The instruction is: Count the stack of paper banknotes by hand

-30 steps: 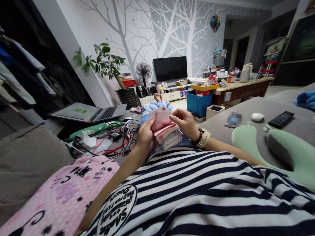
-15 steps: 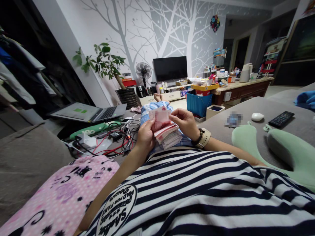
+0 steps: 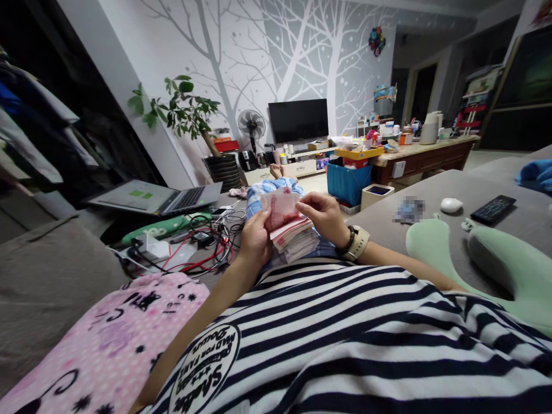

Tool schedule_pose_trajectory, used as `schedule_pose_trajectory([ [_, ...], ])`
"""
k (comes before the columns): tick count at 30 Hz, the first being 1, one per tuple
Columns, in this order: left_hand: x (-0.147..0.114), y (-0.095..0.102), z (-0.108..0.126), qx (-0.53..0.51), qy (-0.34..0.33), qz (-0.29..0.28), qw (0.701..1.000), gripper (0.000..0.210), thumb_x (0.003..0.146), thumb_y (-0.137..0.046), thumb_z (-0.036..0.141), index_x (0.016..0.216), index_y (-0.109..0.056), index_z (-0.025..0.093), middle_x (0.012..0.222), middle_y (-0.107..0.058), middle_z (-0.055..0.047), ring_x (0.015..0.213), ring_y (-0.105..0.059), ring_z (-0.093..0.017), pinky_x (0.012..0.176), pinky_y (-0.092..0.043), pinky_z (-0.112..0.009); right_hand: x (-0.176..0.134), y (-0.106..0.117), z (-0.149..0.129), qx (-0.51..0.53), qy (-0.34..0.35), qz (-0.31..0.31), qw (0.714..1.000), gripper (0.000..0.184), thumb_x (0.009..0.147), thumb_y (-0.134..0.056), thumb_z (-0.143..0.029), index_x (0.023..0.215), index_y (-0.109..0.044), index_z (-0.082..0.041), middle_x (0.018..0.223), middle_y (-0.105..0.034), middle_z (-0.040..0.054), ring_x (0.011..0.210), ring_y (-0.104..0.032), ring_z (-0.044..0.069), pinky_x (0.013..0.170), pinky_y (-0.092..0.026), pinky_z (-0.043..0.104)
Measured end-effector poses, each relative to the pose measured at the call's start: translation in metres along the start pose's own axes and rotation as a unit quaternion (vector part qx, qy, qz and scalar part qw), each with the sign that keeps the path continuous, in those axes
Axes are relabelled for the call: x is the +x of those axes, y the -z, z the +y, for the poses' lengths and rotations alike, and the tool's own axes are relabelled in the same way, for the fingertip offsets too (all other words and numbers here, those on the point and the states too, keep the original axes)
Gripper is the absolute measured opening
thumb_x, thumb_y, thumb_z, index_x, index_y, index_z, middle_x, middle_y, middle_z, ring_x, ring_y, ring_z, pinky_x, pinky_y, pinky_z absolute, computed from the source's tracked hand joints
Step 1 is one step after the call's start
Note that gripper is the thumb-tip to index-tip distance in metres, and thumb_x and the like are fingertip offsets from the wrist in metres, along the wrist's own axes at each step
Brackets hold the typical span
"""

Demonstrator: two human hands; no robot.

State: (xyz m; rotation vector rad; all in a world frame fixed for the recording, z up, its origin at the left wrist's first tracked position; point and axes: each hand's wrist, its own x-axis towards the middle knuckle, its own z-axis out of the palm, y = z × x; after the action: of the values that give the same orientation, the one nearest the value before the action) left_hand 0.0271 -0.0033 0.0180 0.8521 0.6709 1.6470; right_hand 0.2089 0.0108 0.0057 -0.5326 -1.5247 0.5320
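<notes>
A thick stack of red-and-white banknotes (image 3: 297, 241) is bent over in front of my striped shirt, above my lap. My left hand (image 3: 255, 233) is wrapped around its left side, thumb on the face of the notes. The upper part of the stack stands raised, with the reddish print facing me. My right hand (image 3: 325, 218), with a beaded bracelet and a pale watch (image 3: 359, 242) at the wrist, pinches at the upper right corner of the raised notes. How many notes lie between those fingertips is too small to make out.
On the left, an open laptop (image 3: 133, 196) sits beside tangled cables (image 3: 215, 247) and a pink dotted cloth (image 3: 142, 328). To the right lie a green neck pillow (image 3: 495, 247), a remote (image 3: 493, 210) and a white mouse (image 3: 451, 204). A blue bin (image 3: 348, 183) stands beyond.
</notes>
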Motion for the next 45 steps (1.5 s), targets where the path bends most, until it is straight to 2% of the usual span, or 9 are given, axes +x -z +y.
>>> schedule_pose_trajectory([
  [4, 0.003, 0.004, -0.003, -0.009, -0.004, -0.007, 1.000, 0.015, 0.094, -0.092, 0.018, 0.108, -0.092, 0.021, 0.111, -0.099, -0.015, 0.138, -0.096, -0.046, 0.121, -0.081, -0.055, 0.000, 0.001, 0.000, -0.009, 0.018, 0.006, 1.000, 0.059, 0.098, -0.100, -0.079, 0.084, -0.081, -0.025, 0.084, -0.074, 0.0030, 0.075, -0.056, 0.019, 0.072, -0.053, 0.037],
  [9, 0.006, 0.008, -0.006, 0.005, -0.017, -0.004, 1.000, 0.008, 0.091, -0.090, 0.017, 0.095, -0.087, 0.022, 0.096, -0.095, -0.012, 0.137, -0.096, -0.045, 0.120, -0.080, -0.055, -0.001, -0.001, 0.001, -0.006, 0.022, 0.015, 1.000, 0.048, 0.096, -0.103, -0.068, 0.086, -0.082, -0.026, 0.085, -0.076, 0.0020, 0.071, -0.049, 0.017, 0.071, -0.053, 0.036],
  [14, 0.010, 0.014, -0.007, 0.026, -0.021, -0.007, 0.999, 0.006, 0.093, -0.092, 0.021, 0.097, -0.087, 0.023, 0.098, -0.095, -0.010, 0.124, -0.098, -0.040, 0.113, -0.082, -0.049, -0.002, -0.003, 0.003, 0.026, -0.008, 0.005, 1.000, 0.053, 0.093, -0.104, -0.074, 0.090, -0.081, -0.026, 0.081, -0.073, 0.0002, 0.069, -0.050, 0.016, 0.066, -0.049, 0.035],
  [17, 0.011, 0.015, -0.008, 0.031, -0.016, -0.003, 0.999, 0.002, 0.096, -0.088, 0.019, 0.096, -0.089, 0.021, 0.097, -0.095, -0.011, 0.113, -0.099, -0.037, 0.107, -0.083, -0.045, -0.002, -0.004, 0.001, 0.047, -0.024, -0.007, 0.999, 0.061, 0.089, -0.105, -0.080, 0.087, -0.076, -0.026, 0.080, -0.070, -0.0004, 0.072, -0.055, 0.017, 0.070, -0.052, 0.035],
  [23, 0.010, 0.008, -0.011, -0.001, -0.021, 0.005, 1.000, 0.007, 0.095, -0.090, 0.021, 0.102, -0.089, 0.022, 0.112, -0.099, -0.016, 0.140, -0.095, -0.046, 0.119, -0.081, -0.055, -0.001, -0.004, -0.004, 0.050, -0.049, -0.031, 0.997, 0.068, 0.087, -0.102, -0.088, 0.086, -0.072, -0.027, 0.079, -0.068, -0.0005, 0.079, -0.058, 0.019, 0.075, -0.054, 0.036],
  [26, 0.004, 0.008, -0.008, 0.007, -0.019, 0.001, 1.000, 0.013, 0.094, -0.094, 0.020, 0.107, -0.091, 0.021, 0.112, -0.099, -0.014, 0.137, -0.095, -0.047, 0.119, -0.081, -0.056, -0.001, -0.004, -0.002, 0.053, -0.049, -0.033, 0.997, 0.067, 0.089, -0.099, -0.090, 0.088, -0.075, -0.026, 0.080, -0.068, 0.0001, 0.079, -0.059, 0.020, 0.075, -0.054, 0.036],
  [30, -0.002, 0.004, -0.003, 0.005, -0.023, 0.002, 1.000, 0.033, 0.093, -0.102, 0.020, 0.125, -0.094, 0.022, 0.100, -0.097, -0.008, 0.125, -0.098, -0.044, 0.116, -0.082, -0.056, -0.001, -0.004, 0.001, 0.057, -0.045, -0.034, 0.997, 0.064, 0.092, -0.097, -0.086, 0.089, -0.078, -0.026, 0.081, -0.072, 0.0011, 0.078, -0.059, 0.020, 0.075, -0.053, 0.036],
  [36, 0.000, -0.002, -0.003, -0.016, -0.003, 0.002, 1.000, 0.030, 0.104, -0.097, 0.034, 0.131, -0.094, 0.022, 0.115, -0.100, -0.013, 0.121, -0.099, -0.042, 0.113, -0.083, -0.055, 0.000, -0.003, 0.000, 0.044, -0.033, -0.033, 0.998, 0.063, 0.094, -0.096, -0.086, 0.089, -0.079, -0.025, 0.083, -0.071, 0.0016, 0.082, -0.060, 0.021, 0.078, -0.055, 0.037],
  [45, 0.003, 0.002, -0.004, -0.006, 0.011, 0.018, 1.000, 0.021, 0.111, -0.086, 0.036, 0.121, -0.094, 0.019, 0.106, -0.098, -0.015, 0.122, -0.098, -0.044, 0.112, -0.083, -0.054, 0.001, -0.003, -0.002, 0.040, -0.027, -0.035, 0.998, 0.065, 0.094, -0.094, -0.089, 0.088, -0.076, -0.026, 0.082, -0.068, 0.0012, 0.082, -0.060, 0.021, 0.078, -0.055, 0.038],
])
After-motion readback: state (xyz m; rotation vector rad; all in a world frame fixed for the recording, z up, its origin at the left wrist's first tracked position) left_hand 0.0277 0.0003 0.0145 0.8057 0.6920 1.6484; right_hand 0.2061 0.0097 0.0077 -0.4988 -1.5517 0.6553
